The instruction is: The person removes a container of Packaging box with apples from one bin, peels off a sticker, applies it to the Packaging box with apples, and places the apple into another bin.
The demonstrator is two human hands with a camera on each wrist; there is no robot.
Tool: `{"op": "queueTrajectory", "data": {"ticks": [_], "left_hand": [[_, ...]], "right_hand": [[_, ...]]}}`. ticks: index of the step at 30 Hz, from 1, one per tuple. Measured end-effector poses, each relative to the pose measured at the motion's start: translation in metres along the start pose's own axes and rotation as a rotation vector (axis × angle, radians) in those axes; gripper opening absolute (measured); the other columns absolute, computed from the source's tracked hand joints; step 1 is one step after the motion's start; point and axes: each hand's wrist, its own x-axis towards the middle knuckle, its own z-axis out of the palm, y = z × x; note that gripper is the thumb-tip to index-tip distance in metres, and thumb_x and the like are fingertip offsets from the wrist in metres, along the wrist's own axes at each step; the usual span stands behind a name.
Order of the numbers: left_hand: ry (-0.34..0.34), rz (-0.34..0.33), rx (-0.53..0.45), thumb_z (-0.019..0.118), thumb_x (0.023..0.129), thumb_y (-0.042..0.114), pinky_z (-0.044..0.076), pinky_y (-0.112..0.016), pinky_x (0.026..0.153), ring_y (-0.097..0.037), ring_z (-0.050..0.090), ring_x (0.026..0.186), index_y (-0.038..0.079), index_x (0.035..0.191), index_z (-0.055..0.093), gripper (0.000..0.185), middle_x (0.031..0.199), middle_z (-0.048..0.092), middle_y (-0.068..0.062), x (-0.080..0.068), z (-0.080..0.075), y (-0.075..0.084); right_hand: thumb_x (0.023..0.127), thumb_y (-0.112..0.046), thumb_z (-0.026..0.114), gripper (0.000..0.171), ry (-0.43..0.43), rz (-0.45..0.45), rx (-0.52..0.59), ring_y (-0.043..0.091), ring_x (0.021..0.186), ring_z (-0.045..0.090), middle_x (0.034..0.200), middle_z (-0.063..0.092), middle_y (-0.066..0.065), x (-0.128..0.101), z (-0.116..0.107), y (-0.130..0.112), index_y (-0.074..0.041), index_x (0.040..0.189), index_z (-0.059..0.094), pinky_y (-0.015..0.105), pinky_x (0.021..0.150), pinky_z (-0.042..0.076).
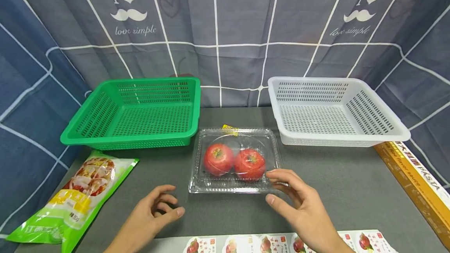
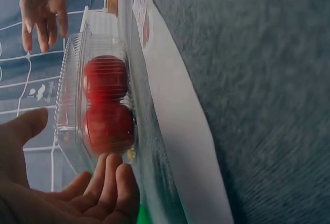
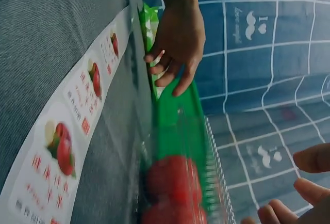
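Observation:
A clear plastic clamshell box with its lid down sits mid-table, holding two red apples. My right hand is at the box's front right corner, fingers loosely bent and thumb apart, with nothing gripped. Off the front left of the box, my left hand hovers with relaxed, slightly curled fingers and holds nothing. The left wrist view shows its fingertips near the apples' end of the box. A strip of apple-printed labels lies along the table's front edge, partly under the right forearm.
Behind to the left stands a green basket, and behind to the right a white basket. A green food bag lies at the left. A long pasta package runs along the right edge. A grey checked curtain closes the back.

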Motion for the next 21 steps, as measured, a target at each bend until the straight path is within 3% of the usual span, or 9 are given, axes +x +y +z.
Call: {"op": "queueTrajectory", "data": {"ticks": [2,7,10,14,17,21], "left_hand": [[-0.058,0.011,0.028,0.081,0.083,0.026,0.049,-0.029,0.066,-0.018,0.056,0.082,0.002,0.132,0.053,0.061,0.102,0.061,-0.006,0.000,0.001,-0.003],[-0.204,0.114,0.118,0.080,0.083,0.027,0.047,-0.027,0.065,-0.013,0.055,0.080,0.000,0.126,0.057,0.056,0.097,0.059,-0.004,0.000,-0.001,-0.015],[-0.281,0.167,0.150,0.081,0.083,0.026,0.046,-0.026,0.064,-0.010,0.054,0.078,0.001,0.123,0.060,0.052,0.095,0.058,-0.003,0.002,-0.001,-0.021],[-0.383,0.233,0.174,0.081,0.083,0.022,0.044,-0.026,0.062,-0.007,0.053,0.076,0.004,0.119,0.063,0.044,0.091,0.058,0.000,0.004,-0.001,-0.028],[-0.429,0.326,0.199,0.082,0.082,0.021,0.044,-0.026,0.063,-0.003,0.053,0.076,0.006,0.116,0.065,0.041,0.090,0.059,0.007,0.006,0.000,-0.033],[-0.446,0.538,0.262,0.082,0.082,0.021,0.047,-0.025,0.065,0.002,0.053,0.079,0.004,0.115,0.065,0.040,0.092,0.058,0.017,0.009,0.000,-0.040]], "right_hand": [[0.090,0.007,0.065,0.036,-0.031,0.018,0.033,0.017,0.110,0.057,0.122,0.059,0.003,-0.001,0.008,0.000,0.002,0.125,0.059,0.027,0.094,0.048],[0.093,0.002,0.064,0.032,-0.183,0.051,0.151,0.019,0.105,0.059,0.118,0.059,0.011,-0.004,0.028,0.010,-0.004,0.124,0.060,0.033,0.088,0.053],[0.093,0.002,0.064,0.030,-0.276,0.054,0.208,0.020,0.102,0.059,0.115,0.060,0.013,-0.006,0.043,0.019,0.000,0.123,0.061,0.034,0.086,0.054],[0.093,0.000,0.063,0.028,-0.392,0.121,0.255,0.018,0.101,0.059,0.113,0.060,0.015,-0.009,0.067,0.031,0.004,0.121,0.061,0.032,0.084,0.054],[0.092,-0.002,0.063,0.031,-0.449,0.182,0.281,0.017,0.103,0.060,0.115,0.060,0.018,-0.010,0.081,0.039,0.006,0.122,0.061,0.029,0.084,0.053],[0.091,-0.003,0.065,0.034,-0.477,0.250,0.325,0.015,0.105,0.060,0.118,0.059,0.021,-0.011,0.092,0.045,0.008,0.123,0.059,0.025,0.084,0.053]]}}
